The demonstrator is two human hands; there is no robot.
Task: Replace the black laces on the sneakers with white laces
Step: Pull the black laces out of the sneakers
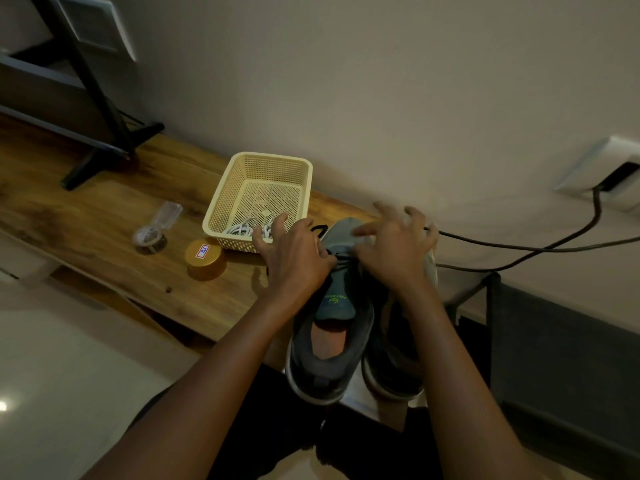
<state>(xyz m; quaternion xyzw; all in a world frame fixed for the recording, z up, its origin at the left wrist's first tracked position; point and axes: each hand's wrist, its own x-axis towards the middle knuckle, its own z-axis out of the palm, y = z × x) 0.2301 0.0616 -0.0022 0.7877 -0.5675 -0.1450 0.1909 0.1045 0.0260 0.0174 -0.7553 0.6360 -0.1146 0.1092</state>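
- Both hands are over a pair of grey sneakers [332, 344] at the right end of the wooden counter [104, 216], heels hanging off its near edge.
- The left hand [294, 261] has its thumb and forefinger pinched together on the black lace [343, 257] at the left shoe's eyelets, with its other fingers fanned out.
- The right hand [394, 251] is arched like a claw over the toe area, fingers spread and bent. I cannot tell whether it grips the lace.
- A loop of that thin black cord pokes out just beyond the left hand's knuckles.
- The shoe is soft knit fabric with a padded collar, a pale rubber sole and a green logo on the tongue.
- The white laces [242, 230] lie coiled in the near corner of a cream plastic mesh basket [270, 157], rectangular with rounded corners, just left of the shoes.
- A round gold lid [204, 259] with a sticker sits nearer, and a tape roll [150, 239] lies further left.
- A black cable [519, 249] trails along the wall on the right.
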